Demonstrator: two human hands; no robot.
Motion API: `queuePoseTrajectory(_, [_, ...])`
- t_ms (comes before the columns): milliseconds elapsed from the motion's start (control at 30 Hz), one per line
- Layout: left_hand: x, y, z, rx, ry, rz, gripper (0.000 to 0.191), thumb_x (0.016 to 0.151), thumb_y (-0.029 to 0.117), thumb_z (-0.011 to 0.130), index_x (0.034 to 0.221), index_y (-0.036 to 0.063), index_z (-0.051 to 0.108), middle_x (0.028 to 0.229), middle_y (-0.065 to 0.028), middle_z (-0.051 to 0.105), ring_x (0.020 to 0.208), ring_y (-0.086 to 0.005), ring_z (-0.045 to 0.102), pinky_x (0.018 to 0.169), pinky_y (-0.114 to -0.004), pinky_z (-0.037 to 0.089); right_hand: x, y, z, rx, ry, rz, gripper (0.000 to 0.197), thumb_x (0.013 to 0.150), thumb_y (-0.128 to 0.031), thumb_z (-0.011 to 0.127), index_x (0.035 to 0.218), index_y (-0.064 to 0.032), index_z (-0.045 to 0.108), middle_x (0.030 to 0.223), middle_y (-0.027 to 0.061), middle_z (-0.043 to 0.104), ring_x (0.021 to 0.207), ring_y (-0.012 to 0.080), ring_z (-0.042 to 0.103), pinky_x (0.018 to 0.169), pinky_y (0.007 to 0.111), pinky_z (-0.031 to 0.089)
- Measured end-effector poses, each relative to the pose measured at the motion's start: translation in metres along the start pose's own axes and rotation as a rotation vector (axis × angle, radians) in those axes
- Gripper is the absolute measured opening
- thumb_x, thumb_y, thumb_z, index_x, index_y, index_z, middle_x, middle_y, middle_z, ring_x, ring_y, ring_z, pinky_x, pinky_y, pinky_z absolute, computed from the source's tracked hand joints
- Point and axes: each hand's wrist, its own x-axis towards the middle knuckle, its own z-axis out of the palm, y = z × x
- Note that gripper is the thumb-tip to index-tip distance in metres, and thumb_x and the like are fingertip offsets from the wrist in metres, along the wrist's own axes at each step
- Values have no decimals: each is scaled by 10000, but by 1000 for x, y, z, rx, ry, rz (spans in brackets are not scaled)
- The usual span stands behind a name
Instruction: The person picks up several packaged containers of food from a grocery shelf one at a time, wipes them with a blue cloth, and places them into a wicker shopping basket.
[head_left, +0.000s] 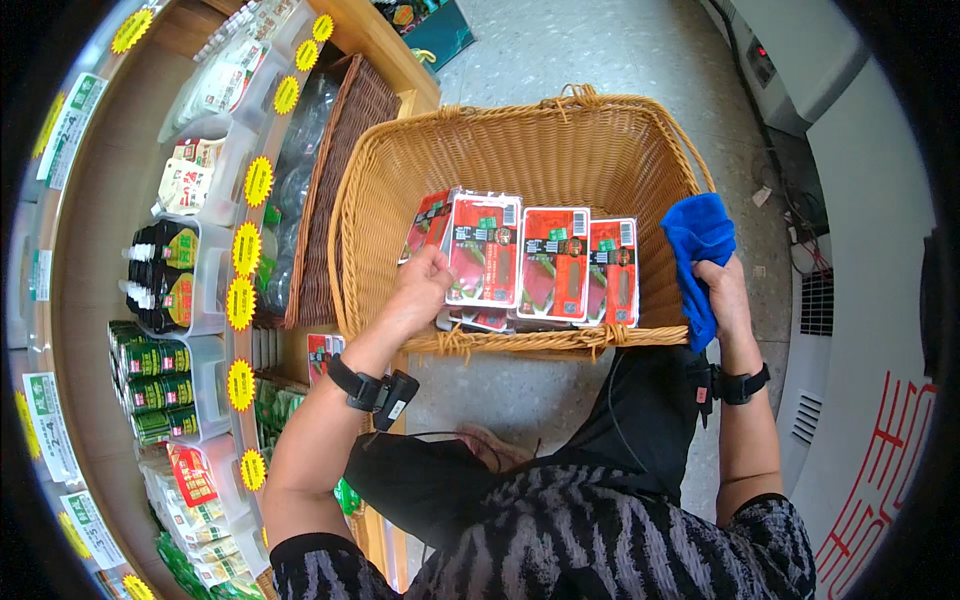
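Observation:
A large wicker basket stands in front of me, with several red packages of sliced meat lying in its lower part. My left hand grips the lower left edge of one red package at the left of the pile; another leans behind it. At the basket's right rim, my right hand holds a bunched blue cloth. The cloth hangs over the rim and hides part of it. Black devices are strapped to both wrists.
Shelves with clear plastic bins of packaged food line the left side. A dark brown wicker basket holds clear plastic containers beside them. On the right stand white appliances with a cable along the floor. A teal box is at the top.

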Motion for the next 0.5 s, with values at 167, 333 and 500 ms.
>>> queuePoseTrajectory(167, [-54, 27, -48, -438, -6, -53, 47, 852, 120, 505, 862, 87, 473, 698, 53, 478, 608, -11, 426, 529, -163, 338, 0, 0, 5, -4, 39, -32, 246, 678, -49, 459, 897, -3, 561, 705, 33, 561, 529, 117, 503, 482, 233, 414])
queuePoseTrajectory(333, [-133, 6, -112, -530, 145, -1, 73, 844, 127, 518, 886, 91, 470, 736, 50, 506, 632, -7, 462, 534, -145, 354, 5, 11, -11, -23, 10, 20, 363, 702, -31, 422, 1050, 1, 519, 871, 27, 574, 684, 112, 528, 633, 222, 435])
queuePoseTrajectory(500, [-203, -87, -135, -533, 357, -206, 66, 838, 111, 515, 872, 95, 460, 746, 35, 534, 645, -23, 491, 538, -155, 391, 7, 13, -11, -46, -6, 37, 339, 698, -34, 420, 1017, 3, 530, 879, 17, 556, 701, 95, 508, 635, 211, 418])
